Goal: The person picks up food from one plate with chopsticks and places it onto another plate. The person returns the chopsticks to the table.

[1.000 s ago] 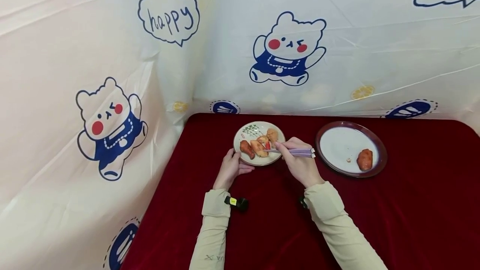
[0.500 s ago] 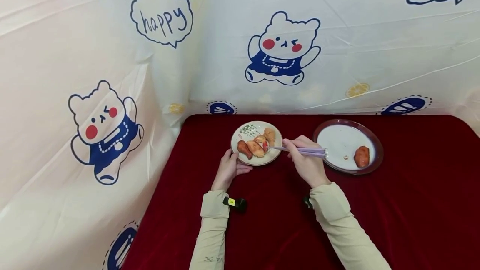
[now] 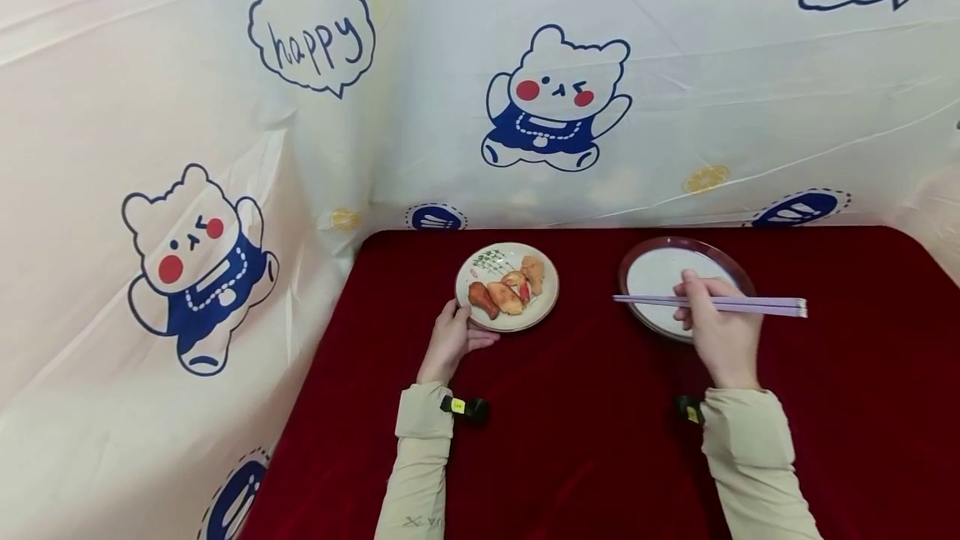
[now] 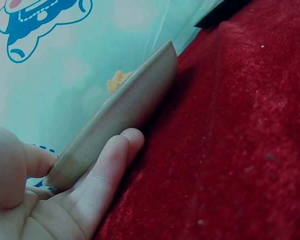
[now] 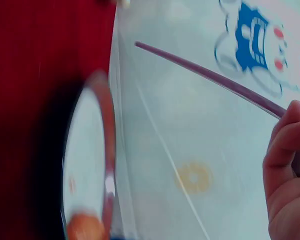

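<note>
My left hand grips the near-left rim of a small cream plate, thumb at the edge and fingers under it; the left wrist view shows the plate's underside tilted. On it lie a chicken drumstick, a chicken wing piece, a piece with a red bit and a golden fried piece. My right hand holds purple chopsticks over the larger brown-rimmed plate, tips pointing left with nothing between them. In the head view this hand hides the brown piece of meat there.
A dark red velvet cloth covers the table. White fabric with printed bears hangs behind and along the left side, right at the table's edge. A small crumb lies on the larger plate.
My right hand has drawn the chopsticks away from the small plate and moved right, over the larger plate. The left hand keeps its grip on the small plate. The whole head view has shifted slightly.
</note>
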A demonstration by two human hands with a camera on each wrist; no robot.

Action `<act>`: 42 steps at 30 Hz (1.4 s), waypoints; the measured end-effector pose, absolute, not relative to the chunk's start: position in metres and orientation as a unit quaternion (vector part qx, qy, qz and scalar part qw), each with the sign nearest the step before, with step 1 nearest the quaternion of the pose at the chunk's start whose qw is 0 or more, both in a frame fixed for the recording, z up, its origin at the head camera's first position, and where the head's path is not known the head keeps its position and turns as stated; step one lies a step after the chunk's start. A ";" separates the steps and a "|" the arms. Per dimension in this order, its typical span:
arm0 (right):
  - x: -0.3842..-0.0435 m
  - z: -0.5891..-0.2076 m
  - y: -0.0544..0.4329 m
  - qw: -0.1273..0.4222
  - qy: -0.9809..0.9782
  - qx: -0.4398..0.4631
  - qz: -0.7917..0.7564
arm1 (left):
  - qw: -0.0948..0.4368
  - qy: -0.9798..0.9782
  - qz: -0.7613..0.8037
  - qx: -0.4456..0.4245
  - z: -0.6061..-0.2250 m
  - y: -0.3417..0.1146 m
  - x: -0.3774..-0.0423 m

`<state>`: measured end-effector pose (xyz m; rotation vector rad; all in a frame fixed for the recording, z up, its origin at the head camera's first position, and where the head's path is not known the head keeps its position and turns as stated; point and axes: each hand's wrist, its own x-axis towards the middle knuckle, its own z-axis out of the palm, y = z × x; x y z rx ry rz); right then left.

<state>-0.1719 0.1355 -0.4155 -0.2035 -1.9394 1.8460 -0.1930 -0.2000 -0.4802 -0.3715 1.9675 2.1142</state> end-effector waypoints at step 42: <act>-0.173 -0.427 0.238 0.267 -0.747 -0.243 0.558 | 0.121 0.678 0.708 -0.153 -0.514 -0.206 -0.216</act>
